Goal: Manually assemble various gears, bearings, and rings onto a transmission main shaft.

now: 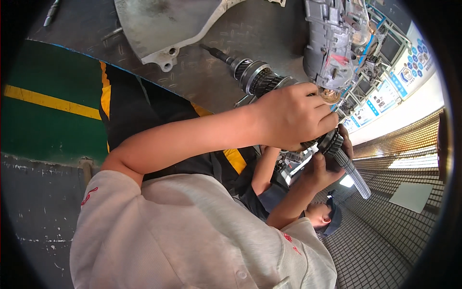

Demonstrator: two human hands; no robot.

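My left hand is closed, its fingers curled over the upper part of a splined gear shaft. My right hand grips the same shaft lower down, thumb on one side and fingers behind a dark toothed gear. The shaft's bright splined end slants down to the right, free of both hands. Beyond my left hand, a gear cluster on a shaft lies over the metal tabletop, its thin dark end pointing away to the left. My left hand hides whether the two shafts touch.
The metal-topped bench carries a large cast housing and a grey gearbox case at the far right. A co-worker in a dark cap is close by on the right. Wire mesh stands beyond; green floor shows left.
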